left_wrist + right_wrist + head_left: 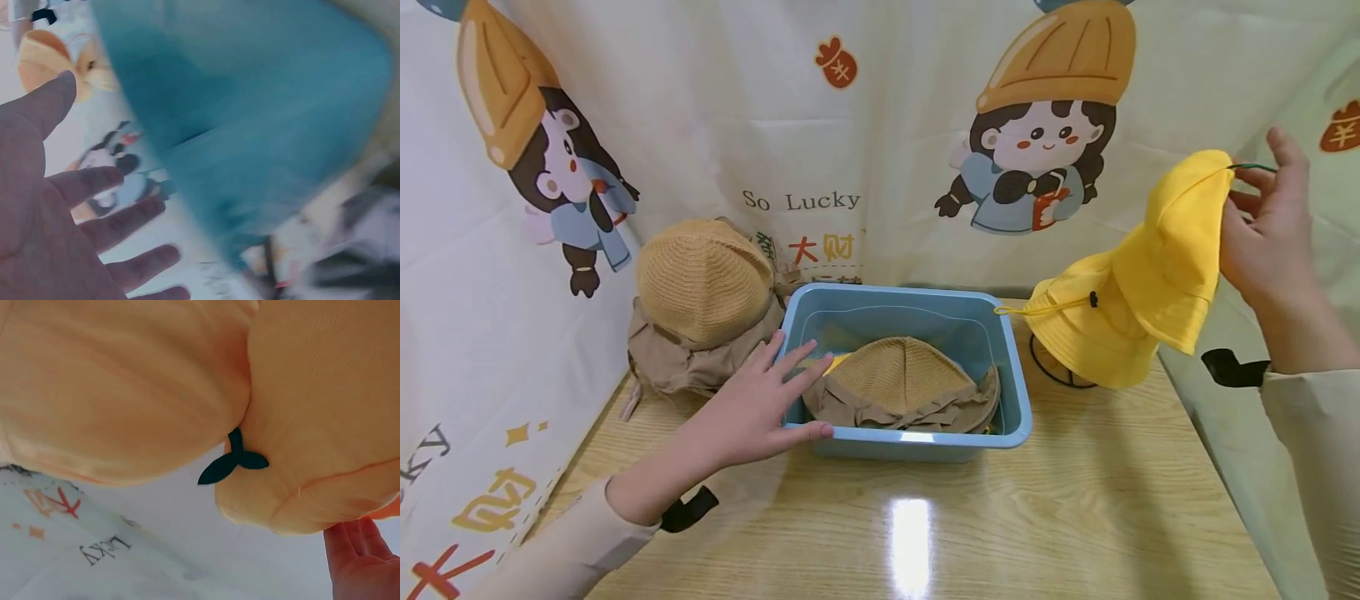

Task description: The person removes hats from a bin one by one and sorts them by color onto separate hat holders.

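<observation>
In the head view my right hand [1273, 233] holds a yellow bucket hat [1183, 225] by its crown, where a thin green sprout sticks out. Just below it, touching or close behind, a second yellow bucket hat [1082, 308] with a chin cord sits over a black wire stand [1048, 367]. Two yellow hat surfaces and a green leaf sprout [234, 459] fill the right wrist view, with fingers [356, 540] against one hat. My left hand [760, 408] spreads its fingers over the left rim of a blue plastic bin [910, 435]; its palm [50, 237] holds nothing.
Inside the bin lies a tan knitted hat [902, 375] with a brown fabric brim, and a bit of yellow shows beside it. Another tan hat [703, 283] stands left of the bin. A printed curtain [910, 167] hangs behind the wooden table [820, 533].
</observation>
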The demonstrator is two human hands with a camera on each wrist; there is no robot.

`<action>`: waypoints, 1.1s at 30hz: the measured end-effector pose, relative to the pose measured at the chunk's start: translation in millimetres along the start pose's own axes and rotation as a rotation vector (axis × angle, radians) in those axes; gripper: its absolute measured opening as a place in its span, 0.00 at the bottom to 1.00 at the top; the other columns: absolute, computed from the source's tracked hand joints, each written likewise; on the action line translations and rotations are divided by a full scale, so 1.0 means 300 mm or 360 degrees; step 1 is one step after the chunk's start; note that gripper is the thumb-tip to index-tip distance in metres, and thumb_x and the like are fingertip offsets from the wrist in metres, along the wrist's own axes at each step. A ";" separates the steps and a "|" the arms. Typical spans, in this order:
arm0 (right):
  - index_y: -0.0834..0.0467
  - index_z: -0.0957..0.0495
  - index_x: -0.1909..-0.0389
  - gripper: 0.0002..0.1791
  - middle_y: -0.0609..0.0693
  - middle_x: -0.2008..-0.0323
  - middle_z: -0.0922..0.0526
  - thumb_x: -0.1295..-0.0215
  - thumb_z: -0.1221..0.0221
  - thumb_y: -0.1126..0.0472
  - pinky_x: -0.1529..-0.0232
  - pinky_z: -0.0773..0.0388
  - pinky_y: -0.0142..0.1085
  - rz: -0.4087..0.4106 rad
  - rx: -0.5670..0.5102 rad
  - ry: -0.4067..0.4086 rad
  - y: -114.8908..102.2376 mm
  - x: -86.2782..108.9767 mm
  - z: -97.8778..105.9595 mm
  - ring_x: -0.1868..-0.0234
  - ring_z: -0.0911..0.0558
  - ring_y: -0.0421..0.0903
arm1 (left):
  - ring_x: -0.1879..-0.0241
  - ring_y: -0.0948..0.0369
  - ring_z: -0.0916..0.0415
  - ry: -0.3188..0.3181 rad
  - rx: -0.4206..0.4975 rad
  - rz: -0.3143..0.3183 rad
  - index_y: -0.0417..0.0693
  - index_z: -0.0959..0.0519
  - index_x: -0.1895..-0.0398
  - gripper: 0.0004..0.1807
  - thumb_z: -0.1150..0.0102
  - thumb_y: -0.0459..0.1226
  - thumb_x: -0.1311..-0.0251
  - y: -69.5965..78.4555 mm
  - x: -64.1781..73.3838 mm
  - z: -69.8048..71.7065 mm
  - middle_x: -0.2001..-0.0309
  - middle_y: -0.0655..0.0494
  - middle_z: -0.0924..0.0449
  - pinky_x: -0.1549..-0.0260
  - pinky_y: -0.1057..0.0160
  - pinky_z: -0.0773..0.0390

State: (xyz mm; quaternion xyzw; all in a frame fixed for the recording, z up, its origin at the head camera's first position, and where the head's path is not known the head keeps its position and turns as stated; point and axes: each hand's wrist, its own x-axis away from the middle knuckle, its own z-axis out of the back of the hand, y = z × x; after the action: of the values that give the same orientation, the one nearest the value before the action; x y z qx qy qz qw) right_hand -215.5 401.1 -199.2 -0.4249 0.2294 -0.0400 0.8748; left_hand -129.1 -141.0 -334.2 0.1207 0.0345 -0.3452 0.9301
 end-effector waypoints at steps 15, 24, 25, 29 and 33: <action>0.37 0.57 0.23 0.43 0.43 0.41 0.30 0.31 0.43 0.58 0.53 0.30 0.19 -0.0009 -0.0444 -0.0052 -0.033 0.031 -0.025 0.47 0.26 0.38 | 0.33 0.62 0.31 -0.0236 0.0631 -0.0302 0.56 0.38 0.24 0.35 0.49 0.58 0.30 0.242 -0.539 0.310 0.30 0.60 0.30 0.35 0.57 0.32; 0.39 0.55 0.23 0.44 0.44 0.44 0.28 0.32 0.41 0.61 0.47 0.30 0.18 0.0078 -0.0537 -0.0024 -0.046 0.037 -0.056 0.46 0.25 0.40 | 0.39 0.63 0.25 -0.0321 0.0883 -0.0249 0.54 0.38 0.24 0.30 0.52 0.49 0.25 0.415 -0.865 0.290 0.31 0.61 0.30 0.42 0.70 0.27; 0.40 0.54 0.24 0.44 0.45 0.44 0.28 0.33 0.41 0.62 0.47 0.30 0.19 0.0086 -0.0573 -0.0024 -0.046 0.037 -0.060 0.45 0.25 0.40 | 0.39 0.65 0.25 -0.0317 0.0874 -0.0236 0.54 0.39 0.24 0.29 0.52 0.48 0.25 0.433 -0.896 0.280 0.30 0.61 0.31 0.43 0.71 0.28; 0.42 0.50 0.25 0.42 0.46 0.44 0.27 0.34 0.39 0.63 0.45 0.30 0.19 0.0116 -0.0667 -0.0022 -0.045 0.035 -0.072 0.44 0.24 0.41 | 0.38 0.71 0.28 -0.0289 0.0955 -0.0102 0.55 0.42 0.22 0.32 0.51 0.48 0.25 0.509 -0.998 0.239 0.30 0.64 0.31 0.43 0.76 0.30; 0.47 0.45 0.28 0.38 0.47 0.45 0.24 0.34 0.39 0.65 0.45 0.29 0.20 0.0200 -0.0712 -0.0004 -0.038 0.040 -0.077 0.45 0.23 0.41 | 0.39 0.73 0.28 -0.0246 0.1218 0.0101 0.60 0.46 0.21 0.36 0.46 0.51 0.28 0.576 -1.058 0.209 0.38 0.65 0.23 0.42 0.76 0.32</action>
State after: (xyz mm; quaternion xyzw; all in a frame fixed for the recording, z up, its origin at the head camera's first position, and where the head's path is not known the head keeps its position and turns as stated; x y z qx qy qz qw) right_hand -213.5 374.0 -207.3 -0.5932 0.2574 0.0671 0.7598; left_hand -258.7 171.2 -191.9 0.4336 -0.1708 -0.3122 0.8279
